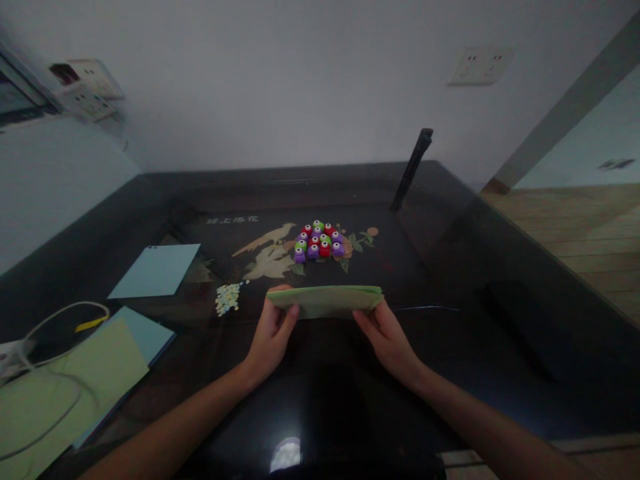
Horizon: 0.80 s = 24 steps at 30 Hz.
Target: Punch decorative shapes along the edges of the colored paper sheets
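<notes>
A folded piece of green paper (327, 303) is held level above the dark glossy table, its layered edge toward the far side. My left hand (273, 333) grips its left end, with the thumb on the near face and the fingers behind. At the right end, my right hand (387, 333) pinches it the same way. Just beyond the paper sits a cluster of small purple, red and green pieces with eye-like dots (320, 241). To the left of it lies a little pile of pale yellow and blue bits (228, 299).
On the left lie a light blue sheet (157, 270), larger yellow-green sheets (100, 367) and a white cable (75, 393) across them. A black upright stick-like object (412, 170) stands at the back right. A dark flat object (525, 327) lies on the right.
</notes>
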Each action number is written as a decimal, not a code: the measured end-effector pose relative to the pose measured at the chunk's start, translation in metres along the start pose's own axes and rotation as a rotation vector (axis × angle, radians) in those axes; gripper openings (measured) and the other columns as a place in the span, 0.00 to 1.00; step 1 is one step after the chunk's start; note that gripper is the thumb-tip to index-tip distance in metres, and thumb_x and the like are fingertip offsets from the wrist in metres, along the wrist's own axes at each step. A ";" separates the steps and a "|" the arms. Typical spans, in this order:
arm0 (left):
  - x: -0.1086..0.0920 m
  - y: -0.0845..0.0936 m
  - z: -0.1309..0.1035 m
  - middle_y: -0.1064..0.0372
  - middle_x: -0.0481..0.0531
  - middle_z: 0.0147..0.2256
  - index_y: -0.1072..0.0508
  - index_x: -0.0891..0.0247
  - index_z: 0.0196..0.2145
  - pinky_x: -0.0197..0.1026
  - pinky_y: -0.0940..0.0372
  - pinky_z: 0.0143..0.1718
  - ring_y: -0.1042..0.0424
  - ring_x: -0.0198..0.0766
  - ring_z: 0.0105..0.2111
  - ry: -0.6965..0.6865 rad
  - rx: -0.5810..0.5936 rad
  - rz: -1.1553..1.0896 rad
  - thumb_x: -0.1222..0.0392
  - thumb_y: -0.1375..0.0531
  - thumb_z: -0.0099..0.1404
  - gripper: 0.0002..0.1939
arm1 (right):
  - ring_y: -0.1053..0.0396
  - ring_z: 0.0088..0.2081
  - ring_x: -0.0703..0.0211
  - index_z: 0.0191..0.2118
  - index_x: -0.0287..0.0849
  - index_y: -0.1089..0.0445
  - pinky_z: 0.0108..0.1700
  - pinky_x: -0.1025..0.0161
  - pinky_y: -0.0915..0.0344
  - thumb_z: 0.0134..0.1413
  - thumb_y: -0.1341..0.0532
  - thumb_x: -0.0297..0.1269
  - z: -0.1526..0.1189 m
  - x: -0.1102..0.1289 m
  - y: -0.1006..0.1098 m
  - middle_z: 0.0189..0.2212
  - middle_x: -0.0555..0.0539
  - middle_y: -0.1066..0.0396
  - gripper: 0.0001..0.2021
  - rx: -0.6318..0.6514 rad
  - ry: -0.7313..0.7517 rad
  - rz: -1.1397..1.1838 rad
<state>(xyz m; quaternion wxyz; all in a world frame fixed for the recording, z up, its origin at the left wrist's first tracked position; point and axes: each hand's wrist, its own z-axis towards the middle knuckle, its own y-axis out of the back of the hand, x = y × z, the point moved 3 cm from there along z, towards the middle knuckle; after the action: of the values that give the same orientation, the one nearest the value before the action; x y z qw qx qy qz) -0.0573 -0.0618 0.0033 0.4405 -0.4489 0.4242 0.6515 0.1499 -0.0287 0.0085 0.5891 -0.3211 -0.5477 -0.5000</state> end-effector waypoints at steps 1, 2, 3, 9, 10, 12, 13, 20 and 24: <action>0.001 0.000 -0.001 0.37 0.52 0.42 0.35 0.61 0.45 0.42 0.37 0.47 0.34 0.40 0.43 0.012 0.001 -0.004 0.52 0.44 0.64 0.14 | 0.34 0.50 0.55 0.51 0.44 0.38 0.55 0.55 0.40 0.59 0.45 0.38 -0.001 -0.001 0.000 0.47 0.43 0.32 0.14 -0.007 -0.005 0.011; 0.003 0.000 -0.001 0.37 0.52 0.41 0.36 0.61 0.45 0.43 0.37 0.47 0.34 0.40 0.43 0.027 0.007 -0.013 0.52 0.44 0.64 0.15 | 0.34 0.50 0.54 0.51 0.44 0.38 0.55 0.55 0.40 0.59 0.45 0.38 -0.001 -0.003 0.000 0.47 0.43 0.32 0.15 -0.010 -0.011 0.020; 0.004 -0.001 -0.002 0.36 0.52 0.41 0.36 0.61 0.46 0.43 0.37 0.47 0.34 0.41 0.43 0.042 0.019 -0.024 0.51 0.44 0.63 0.16 | 0.34 0.51 0.54 0.51 0.44 0.39 0.55 0.55 0.40 0.58 0.44 0.38 -0.001 -0.004 -0.001 0.47 0.43 0.32 0.15 -0.012 -0.017 0.025; 0.002 -0.008 -0.006 0.35 0.56 0.47 0.39 0.63 0.50 0.48 0.43 0.56 0.36 0.44 0.51 0.048 0.087 -0.038 0.50 0.45 0.64 0.20 | 0.38 0.56 0.53 0.56 0.43 0.42 0.60 0.52 0.45 0.58 0.45 0.38 -0.002 -0.008 -0.005 0.53 0.40 0.36 0.20 -0.029 -0.017 -0.016; 0.002 -0.008 -0.006 0.35 0.57 0.48 0.39 0.63 0.50 0.48 0.43 0.56 0.36 0.44 0.51 0.047 0.095 -0.036 0.50 0.46 0.64 0.20 | 0.38 0.55 0.53 0.56 0.43 0.42 0.60 0.52 0.45 0.58 0.45 0.38 -0.002 -0.008 -0.005 0.53 0.40 0.36 0.20 -0.039 -0.016 -0.031; 0.001 -0.009 -0.006 0.35 0.58 0.49 0.40 0.63 0.51 0.48 0.43 0.56 0.36 0.45 0.51 0.049 0.106 -0.040 0.51 0.46 0.65 0.20 | 0.37 0.54 0.53 0.54 0.43 0.41 0.59 0.52 0.44 0.58 0.45 0.38 -0.002 -0.010 -0.003 0.51 0.40 0.35 0.18 -0.063 -0.023 -0.067; 0.001 -0.009 -0.006 0.36 0.58 0.49 0.40 0.63 0.51 0.48 0.43 0.56 0.36 0.45 0.52 0.052 0.110 -0.041 0.52 0.46 0.65 0.20 | 0.37 0.53 0.53 0.53 0.43 0.41 0.59 0.52 0.44 0.57 0.45 0.38 -0.002 -0.011 -0.002 0.49 0.40 0.34 0.18 -0.073 -0.029 -0.086; 0.005 -0.011 -0.006 0.36 0.58 0.50 0.44 0.62 0.56 0.48 0.46 0.58 0.38 0.44 0.54 0.042 0.125 0.009 0.53 0.46 0.65 0.23 | 0.36 0.53 0.51 0.52 0.42 0.43 0.58 0.49 0.44 0.56 0.46 0.36 -0.001 -0.016 -0.001 0.50 0.38 0.34 0.17 -0.031 -0.057 -0.152; 0.009 -0.012 -0.007 0.36 0.58 0.48 0.44 0.62 0.55 0.48 0.46 0.58 0.38 0.44 0.54 0.027 0.121 0.031 0.55 0.47 0.66 0.21 | 0.37 0.54 0.51 0.51 0.42 0.42 0.58 0.50 0.44 0.56 0.46 0.36 0.000 -0.015 0.000 0.50 0.38 0.34 0.17 -0.035 -0.055 -0.181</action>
<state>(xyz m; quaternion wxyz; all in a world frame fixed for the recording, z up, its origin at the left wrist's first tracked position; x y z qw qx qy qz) -0.0466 -0.0637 -0.0088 0.4509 -0.4235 0.4755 0.6255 0.1511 -0.0249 -0.0060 0.5209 -0.2940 -0.5815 -0.5515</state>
